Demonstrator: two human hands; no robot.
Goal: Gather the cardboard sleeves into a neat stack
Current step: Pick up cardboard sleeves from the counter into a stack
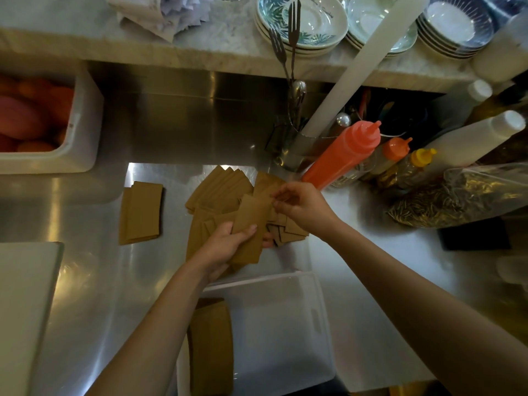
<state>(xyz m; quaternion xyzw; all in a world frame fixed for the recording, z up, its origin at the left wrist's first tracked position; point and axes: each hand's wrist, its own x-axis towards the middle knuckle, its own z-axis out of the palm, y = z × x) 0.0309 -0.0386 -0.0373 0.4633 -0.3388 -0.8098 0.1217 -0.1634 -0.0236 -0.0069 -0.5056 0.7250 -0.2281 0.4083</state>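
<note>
Steel tabletop, person standing at its near edge, both bare arms reaching in. Left hand has its grip clamped on a small bundle of cardboard sleeves, thumb across the top face and fingers under, bundle held just above the loose pile at mid-tabletop. It looks held low and flat so the next sleeve can be slid straight on. Right hand, just right of the bundle's far end, has fingertips pinched together on what appears to be one sleeve's edge (whether it is lifting a new piece or squaring the bundle, I cannot tell). Loose pile is fanned and overlapping, some pieces skewed under the right wrist; plenty left to collect. A tidier stack lies apart to the left, edges roughly aligned. More sleeves sit inside a clear plastic bin at the near edge, likely the final home. Red squeeze bottle and other bottles crowd the far right, close to the working hand; an elbow swing could knock them.
</note>
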